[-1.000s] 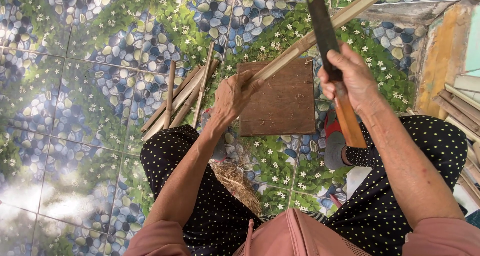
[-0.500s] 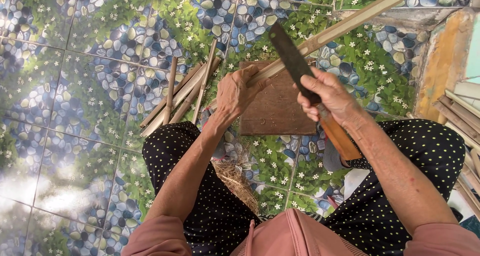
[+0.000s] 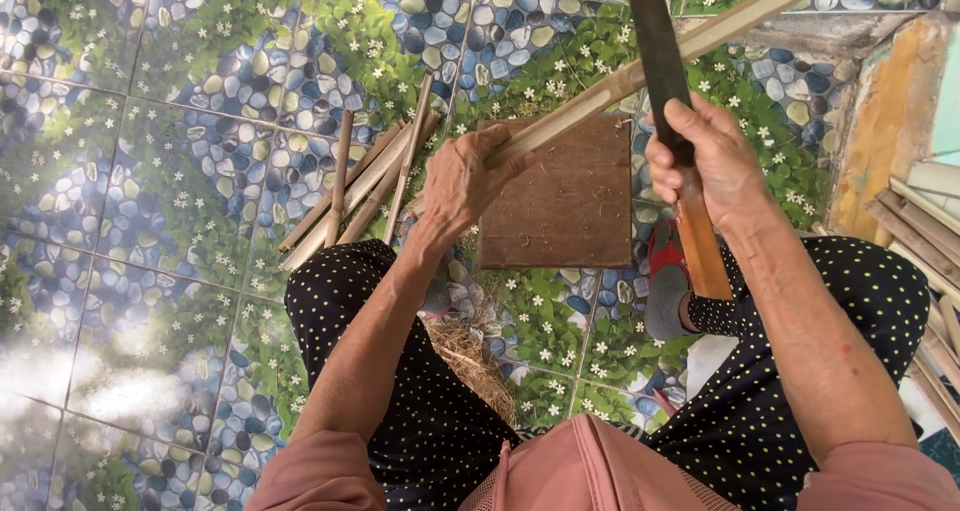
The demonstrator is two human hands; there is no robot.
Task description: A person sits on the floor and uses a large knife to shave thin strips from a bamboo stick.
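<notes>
Left hand (image 3: 470, 181) is closing around a long bamboo strip (image 3: 640, 66) running toward two o'clock over a brown wooden block (image 3: 565, 196). Right hand (image 3: 705, 156) is gripping a heavy cleaver (image 3: 665, 81) by its wooden handle. Bamboo looks stiff, light, splintery; best held near its lower end.

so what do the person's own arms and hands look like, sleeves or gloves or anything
Both hands are bare: no gloves, rings or watch show on the left hand or the right hand. The forearms are bare too. Short, dusty pink sleeves cover only the upper arms, at the bottom edge of the view.
</notes>
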